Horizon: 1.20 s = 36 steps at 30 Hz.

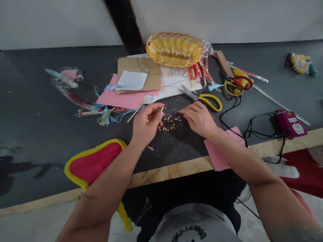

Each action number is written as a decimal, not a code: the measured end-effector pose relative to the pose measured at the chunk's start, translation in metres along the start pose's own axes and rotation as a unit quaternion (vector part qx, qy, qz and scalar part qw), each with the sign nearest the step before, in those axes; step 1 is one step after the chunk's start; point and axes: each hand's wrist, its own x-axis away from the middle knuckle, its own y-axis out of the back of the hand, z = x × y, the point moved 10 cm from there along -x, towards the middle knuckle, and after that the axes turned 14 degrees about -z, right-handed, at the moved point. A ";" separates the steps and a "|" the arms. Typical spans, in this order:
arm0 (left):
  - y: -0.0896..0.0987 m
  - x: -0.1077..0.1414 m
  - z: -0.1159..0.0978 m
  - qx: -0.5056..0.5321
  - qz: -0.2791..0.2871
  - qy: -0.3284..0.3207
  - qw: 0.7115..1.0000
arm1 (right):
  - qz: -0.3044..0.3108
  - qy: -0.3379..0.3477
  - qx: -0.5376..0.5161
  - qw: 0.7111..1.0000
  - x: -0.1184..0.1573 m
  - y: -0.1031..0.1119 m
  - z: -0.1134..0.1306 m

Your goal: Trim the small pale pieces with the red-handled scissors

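My left hand [145,123] pinches a short pale wooden stick [162,109], whose end pokes up past the thumb and fingers. My right hand [198,117] is lowered over the dark tabletop with fingers drawn together; anything between its fingertips is too small to make out. Small cut wooden bits [171,122] and dark crumbs lie scattered between my hands. Just beyond the right hand rest scissors with yellow handles [210,102], blades apart. Longer thin sticks [137,110] lie by the left hand.
A yellow woven basket [174,62] holding small white pieces stands at the back, beside wrapped chopsticks [199,72]. Pink paper [123,99] and tassels [105,116] lie left. A corded purple box [291,124] sits right. A red fan-like piece with yellow edging [96,161] is near my left forearm.
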 end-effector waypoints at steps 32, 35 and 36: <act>-0.019 0.011 0.018 0.070 0.074 0.159 0.982 | -0.093 -0.002 -0.131 0.987 -0.010 0.017 0.014; -0.036 0.027 0.022 0.103 0.153 0.232 0.955 | -0.136 0.015 -0.158 0.978 -0.010 0.031 0.021; -0.038 0.030 0.022 0.112 0.167 0.242 0.949 | -0.144 0.025 -0.166 0.975 -0.009 0.034 0.025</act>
